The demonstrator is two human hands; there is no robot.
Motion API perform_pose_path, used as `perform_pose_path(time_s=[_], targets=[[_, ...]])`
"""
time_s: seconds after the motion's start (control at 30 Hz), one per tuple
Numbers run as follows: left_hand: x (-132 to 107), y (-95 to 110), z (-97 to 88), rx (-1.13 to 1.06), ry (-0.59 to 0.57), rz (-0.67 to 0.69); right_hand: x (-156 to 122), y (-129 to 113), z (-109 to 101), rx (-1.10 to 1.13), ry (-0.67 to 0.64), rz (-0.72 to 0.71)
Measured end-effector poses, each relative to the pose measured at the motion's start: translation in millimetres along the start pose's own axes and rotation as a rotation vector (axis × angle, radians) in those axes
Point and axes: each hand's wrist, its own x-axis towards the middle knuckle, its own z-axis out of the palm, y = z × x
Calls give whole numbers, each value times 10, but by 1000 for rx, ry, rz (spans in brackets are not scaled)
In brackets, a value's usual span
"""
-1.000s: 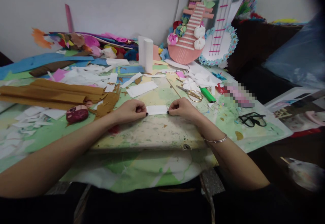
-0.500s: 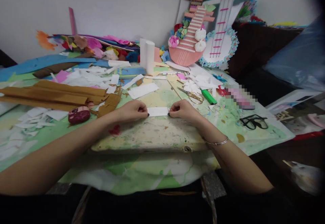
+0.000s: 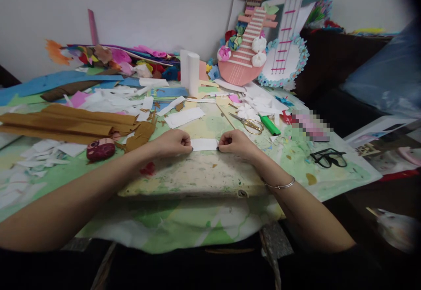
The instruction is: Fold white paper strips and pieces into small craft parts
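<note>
A small white paper strip stretches between my two hands, just over the stained cream board at the table's near edge. My left hand pinches its left end, fingers curled. On the other end, the thumb and fingers of my right hand are closed in the same way. My fingertips hide both ends of the strip. Behind my hands lies a larger white paper piece. Gold-handled scissors and a green marker-like object rest beyond my right hand.
Brown crepe paper and a dark red mouse-shaped object lie on the left. White paper scraps are strewn behind. Black glasses sit at right. Paper-craft instruments lean against the wall, near a white paper roll.
Both hands keep their pinch on the paper strip, almost unmoved. The whole view has shifted very slightly.
</note>
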Motion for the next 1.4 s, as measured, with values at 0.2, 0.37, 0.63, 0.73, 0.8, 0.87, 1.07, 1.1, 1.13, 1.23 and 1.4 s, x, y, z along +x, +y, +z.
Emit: perform_pose_path(time_s=[0.2, 0.37, 0.63, 0.73, 0.8, 0.87, 1.07, 1.1, 1.13, 1.23, 1.4], targets=[[-178, 12, 58, -16, 150, 45, -15, 70, 28, 129, 24, -70], [-238, 28, 77, -15, 155, 70, -68, 63, 55, 138, 38, -133], [-269, -18, 147, -54, 196, 92, -154, 55, 75, 20, 88, -200], [-293, -3, 153, -62, 212, 91, -194, 27, 59, -66, 112, -216], [-307, 8, 158, -39, 225, 95, -225, -1, 45, -108, 109, -226], [-325, 10, 173, 6, 248, 110, -259, -22, 38, -145, 94, -249], [-437, 68, 294, 374, 381, 255, -392, -18, 128, -318, 173, -384], [-467, 108, 322, 483, 384, 267, -419, -24, 152, -353, 193, -405], [-498, 157, 350, 597, 374, 277, -447, -34, 175, -395, 216, -427], [-582, 306, 420, 824, 318, 298, -525, -81, 226, -589, 274, -513], [-601, 391, 385, 922, 233, 429, -590, -106, 241, -836, 218, -645]])
